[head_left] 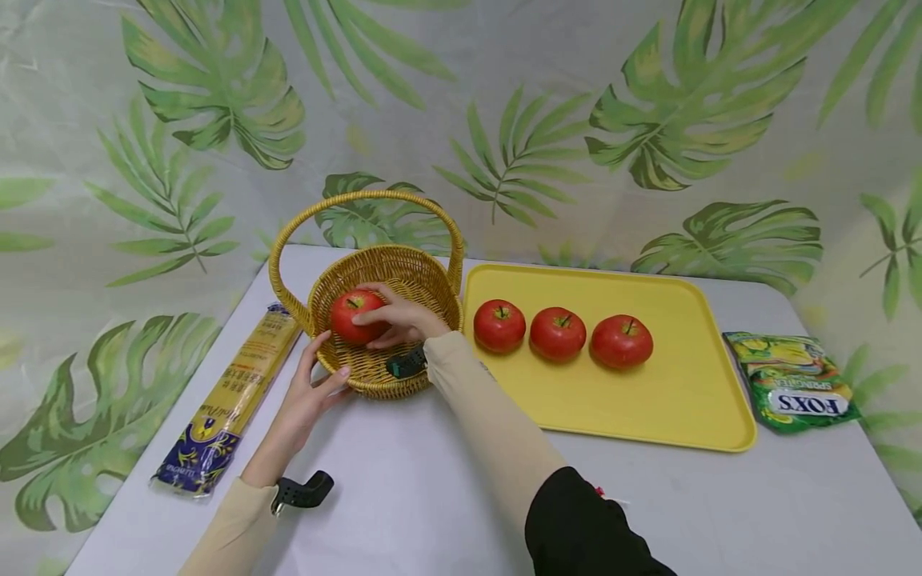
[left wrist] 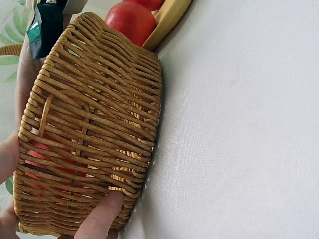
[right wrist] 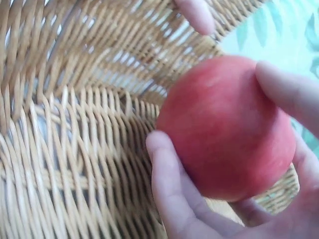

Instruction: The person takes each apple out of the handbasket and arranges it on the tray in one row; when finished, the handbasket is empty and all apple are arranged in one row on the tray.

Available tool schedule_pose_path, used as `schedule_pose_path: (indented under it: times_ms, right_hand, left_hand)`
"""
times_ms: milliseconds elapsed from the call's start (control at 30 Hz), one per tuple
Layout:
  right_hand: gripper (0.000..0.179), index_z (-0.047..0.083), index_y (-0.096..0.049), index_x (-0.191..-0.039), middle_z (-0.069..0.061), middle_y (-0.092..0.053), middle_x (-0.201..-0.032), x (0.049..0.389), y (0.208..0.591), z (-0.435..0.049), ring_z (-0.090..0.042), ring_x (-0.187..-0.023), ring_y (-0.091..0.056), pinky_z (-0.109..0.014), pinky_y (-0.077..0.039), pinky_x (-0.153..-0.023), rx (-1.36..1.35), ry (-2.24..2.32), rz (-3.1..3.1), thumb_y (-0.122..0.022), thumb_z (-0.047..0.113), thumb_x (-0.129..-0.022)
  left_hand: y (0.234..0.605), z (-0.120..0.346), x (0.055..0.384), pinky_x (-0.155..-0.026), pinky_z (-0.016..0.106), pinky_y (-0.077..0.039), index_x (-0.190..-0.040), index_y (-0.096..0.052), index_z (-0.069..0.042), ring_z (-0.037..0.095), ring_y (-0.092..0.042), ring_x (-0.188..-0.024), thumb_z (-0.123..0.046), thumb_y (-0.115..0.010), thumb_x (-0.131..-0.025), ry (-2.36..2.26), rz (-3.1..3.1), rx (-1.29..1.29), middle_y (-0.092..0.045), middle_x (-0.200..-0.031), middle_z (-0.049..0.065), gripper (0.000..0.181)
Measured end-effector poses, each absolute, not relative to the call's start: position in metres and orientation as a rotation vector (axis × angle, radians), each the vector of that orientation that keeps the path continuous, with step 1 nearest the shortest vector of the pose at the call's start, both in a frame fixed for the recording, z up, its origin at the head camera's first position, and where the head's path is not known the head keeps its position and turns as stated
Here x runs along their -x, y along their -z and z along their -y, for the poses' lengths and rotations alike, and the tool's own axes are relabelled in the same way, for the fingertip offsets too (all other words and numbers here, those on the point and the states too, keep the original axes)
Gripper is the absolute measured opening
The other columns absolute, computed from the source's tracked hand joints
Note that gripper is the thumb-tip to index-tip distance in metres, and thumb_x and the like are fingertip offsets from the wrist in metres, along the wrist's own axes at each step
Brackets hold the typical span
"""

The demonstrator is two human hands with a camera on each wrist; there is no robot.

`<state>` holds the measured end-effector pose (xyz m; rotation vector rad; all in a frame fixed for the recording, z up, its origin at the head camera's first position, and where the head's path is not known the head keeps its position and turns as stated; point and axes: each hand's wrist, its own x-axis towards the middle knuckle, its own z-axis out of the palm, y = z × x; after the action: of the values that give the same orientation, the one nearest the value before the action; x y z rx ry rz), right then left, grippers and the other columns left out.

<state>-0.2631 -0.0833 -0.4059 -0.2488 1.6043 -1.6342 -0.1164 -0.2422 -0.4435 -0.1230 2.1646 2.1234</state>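
Note:
My right hand (head_left: pixel 405 318) reaches into a wicker basket (head_left: pixel 385 392) with a tall arched handle and grips a red apple (head_left: pixel 347 308) by its sides. In the right wrist view, the fingers and thumb lie around the apple (right wrist: pixel 224 129), close to the woven inside. My left hand (head_left: pixel 306 404) holds the basket at its near left side. Seen from the left wrist, one finger presses low on the outer weave (left wrist: pixel 89 124), while other digits are at the rim. Some of the left fingers are hidden.
A yellow tray (head_left: pixel 648 416) right of the basket carries three red apples (head_left: pixel 558 334) in a row. Left of the basket lies a long spaghetti pack (head_left: pixel 230 392). At the table's right edge is a green Fox's bag (head_left: pixel 792 382). Leaf-patterned cloth (head_left: pixel 504 160) hangs behind.

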Motion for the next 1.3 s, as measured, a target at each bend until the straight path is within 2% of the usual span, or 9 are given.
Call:
schedule_pose_path:
  times_ms: [133,300,400,633,833,1100,1300]
  right_hand:
    - [0.066,0.028,-0.033,-0.144,-0.009,-0.035,-0.137,0.269,0.4,0.074,-0.058,-0.104,-0.052,-0.058,-0.044,-0.092,0.334,1.607,-1.6,-0.065,0.011,-0.09]
    - [0.063,0.027,-0.034,-0.144,-0.009,-0.036,-0.136,0.274,0.39,0.062,-0.059,-0.099,-0.053,-0.06,-0.045,-0.089,0.516,1.532,-1.63,-0.065,0.014,-0.09]
    - [0.062,0.026,-0.036,-0.143,-0.01,-0.036,-0.135,0.276,0.383,0.053,-0.057,-0.092,-0.057,-0.06,-0.048,-0.085,0.633,1.488,-1.675,-0.065,0.015,-0.09]
    - [0.064,0.024,-0.037,-0.143,-0.01,-0.038,-0.136,0.278,0.372,0.026,-0.047,-0.08,-0.063,-0.05,-0.056,-0.072,0.792,1.415,-1.729,-0.066,0.015,-0.087]
    - [0.063,0.027,-0.039,-0.142,-0.009,-0.039,-0.136,0.276,0.363,-0.005,-0.042,-0.076,-0.064,-0.054,-0.055,-0.075,0.818,1.371,-1.766,-0.067,0.02,-0.086]
    - [0.063,0.029,-0.038,-0.143,-0.008,-0.037,-0.138,0.274,0.355,-0.064,-0.049,-0.077,-0.061,-0.051,-0.055,-0.073,0.792,1.331,-1.848,-0.067,0.024,-0.087]
    - [0.061,0.028,-0.037,-0.143,-0.009,-0.038,-0.136,0.275,0.352,-0.114,-0.04,-0.075,-0.062,-0.055,-0.054,-0.074,0.7,1.35,-1.919,-0.065,0.023,-0.089]
  left_hand:
    - [0.443,0.242,0.118,-0.101,0.055,-0.036,-0.154,-0.008,-0.022,0.047,-0.023,-0.135,-0.015,-0.054,-0.099,-2.115,-2.163,0.135,0.005,-0.155,0.014,0.072]
    - [0.442,0.242,0.118,-0.101,0.054,-0.037,-0.154,-0.008,-0.022,0.046,-0.024,-0.135,-0.014,-0.053,-0.099,-2.112,-2.164,0.144,0.005,-0.154,0.014,0.071]
    - [0.442,0.242,0.118,-0.101,0.054,-0.037,-0.154,-0.007,-0.021,0.046,-0.025,-0.134,-0.014,-0.053,-0.099,-2.111,-2.169,0.143,0.005,-0.154,0.014,0.071]
    - [0.44,0.24,0.119,-0.101,0.054,-0.037,-0.154,-0.007,-0.019,0.047,-0.023,-0.135,-0.011,-0.052,-0.099,-2.106,-2.179,0.151,0.005,-0.155,0.014,0.072]
    - [0.441,0.24,0.118,-0.101,0.055,-0.036,-0.154,-0.006,-0.018,0.047,-0.024,-0.134,-0.011,-0.054,-0.098,-2.12,-2.18,0.144,0.007,-0.155,0.015,0.074]
    - [0.442,0.241,0.117,-0.101,0.055,-0.035,-0.154,-0.006,-0.018,0.048,-0.022,-0.134,-0.012,-0.054,-0.098,-2.125,-2.181,0.139,0.008,-0.155,0.015,0.074]
    - [0.443,0.241,0.116,-0.101,0.057,-0.035,-0.154,-0.005,-0.018,0.048,-0.023,-0.134,-0.009,-0.053,-0.099,-2.119,-2.179,0.155,0.008,-0.155,0.015,0.074]
